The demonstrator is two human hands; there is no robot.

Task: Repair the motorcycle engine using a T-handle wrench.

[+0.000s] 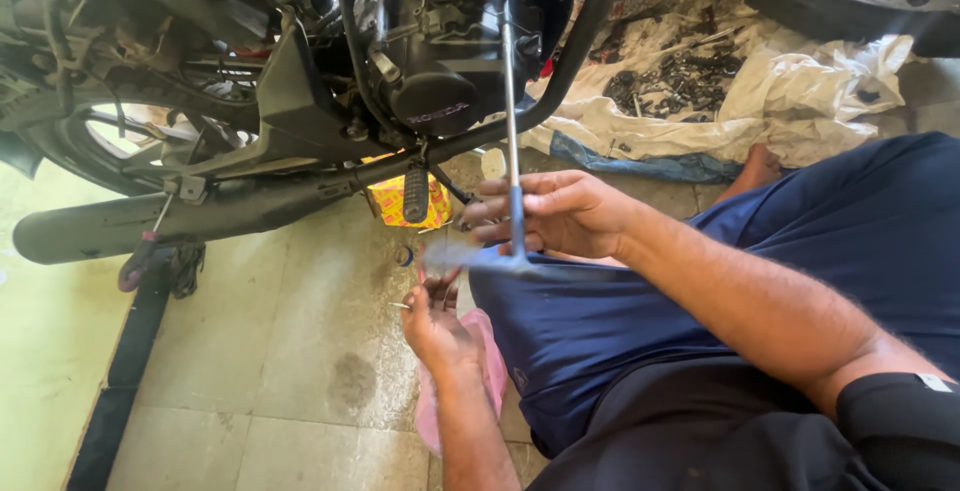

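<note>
Right hand (560, 213) gripping long steel T-handle wrench (512, 121)
Its shaft is running upright from the closed grip toward the black motorcycle engine (440, 101); left hand (435, 326), loosely curled, is pinching a small part.

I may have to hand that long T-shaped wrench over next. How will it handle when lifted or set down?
The T-handle wrench looks like a thin, straight metal rod, so probably stiff and fairly heavy for its slimness. The right hand grips it near its cross handle, so its long shaft may swing. Laid down, the cross handle should stop it rolling.

I see only one view, from the head camera: it looks steeply down and forward, close over the lap, with the motorcycle (300, 101) near at 11 o'clock.
</note>
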